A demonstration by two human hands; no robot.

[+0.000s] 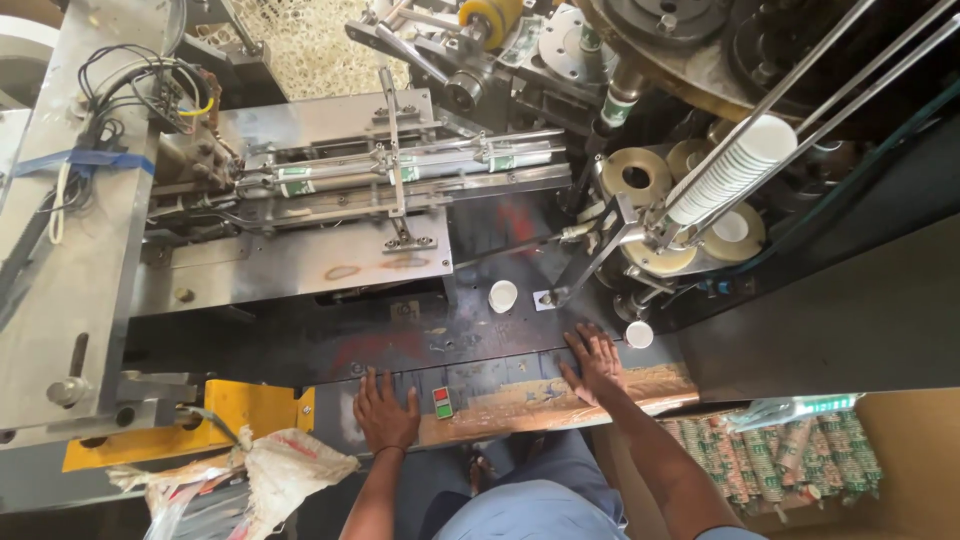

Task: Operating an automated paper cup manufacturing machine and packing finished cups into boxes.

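Both hands flat, fingers spread, gripping nothing. Left hand (385, 410) palm-down on the dark, scuffed metal tabletop (330, 350) of the machine, just left of a small square switch (442, 402) with a red half and a green half. Right hand (597, 362) pressed on the same front edge, where the paint is worn to a rusty, scratched strip. Small white paper cup (639, 334), round mouth up, sits just beside the right fingertips, apart from them; a second white cup (503, 295) stands farther back on the oily black plate. Up right, a long stack of nested white cups (732, 168) lies tilted between shiny steel rods. Grey brushed-metal plate (300, 262) at centre, rust-stained. Yellow painted bracket (255, 408) lower left, with a crumpled white woven sack (285, 468) below it. Printed paper sleeves (790, 458) bundled in a cardboard box lower right.
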